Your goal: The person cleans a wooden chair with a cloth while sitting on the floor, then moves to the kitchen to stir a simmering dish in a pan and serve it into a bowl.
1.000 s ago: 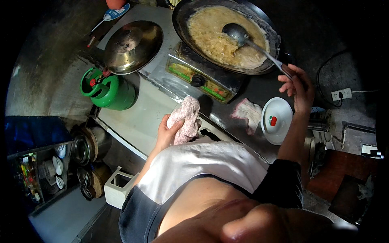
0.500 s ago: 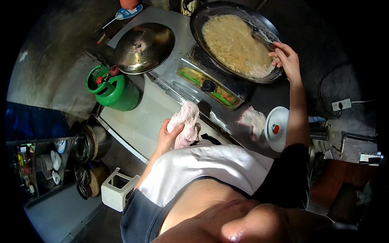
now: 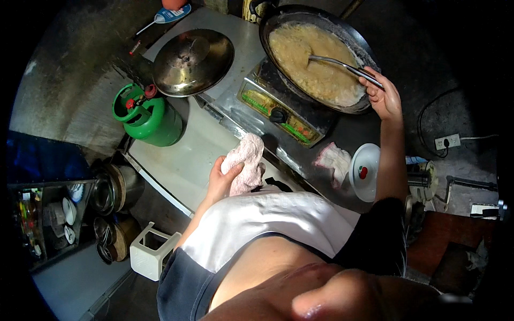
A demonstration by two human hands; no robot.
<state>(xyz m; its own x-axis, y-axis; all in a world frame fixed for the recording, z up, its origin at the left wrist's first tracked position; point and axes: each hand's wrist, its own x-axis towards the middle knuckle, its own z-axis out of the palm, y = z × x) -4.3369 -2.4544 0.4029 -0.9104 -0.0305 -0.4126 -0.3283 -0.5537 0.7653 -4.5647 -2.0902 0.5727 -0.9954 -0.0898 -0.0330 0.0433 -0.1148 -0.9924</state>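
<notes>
My right hand (image 3: 383,95) is closed round the handle of a metal ladle (image 3: 342,65). The ladle's head is sunk in pale yellow, soupy food (image 3: 294,48) that partly fills a large dark wok (image 3: 270,29). Under the wok stands a gas stove (image 3: 284,115) with a black knob and green strips on its front. A folded pale pink cloth (image 3: 245,160) is gripped in my left hand (image 3: 221,181), near my waist and in front of the counter. The wok's near handle, if any, cannot be made out.
A domed metal lid (image 3: 193,63) lies left of the stove. Further left stands a green gas cylinder (image 3: 152,120) on a white surface (image 3: 182,144). To the right are a crumpled cloth (image 3: 334,163) and a white dish (image 3: 364,176). A white stool (image 3: 152,251) stands at lower left.
The ladle has swung leftward, its head now in the middle of the food and its handle plainly showing. My right hand has shifted slightly right and down; my left hand stays with the cloth.
</notes>
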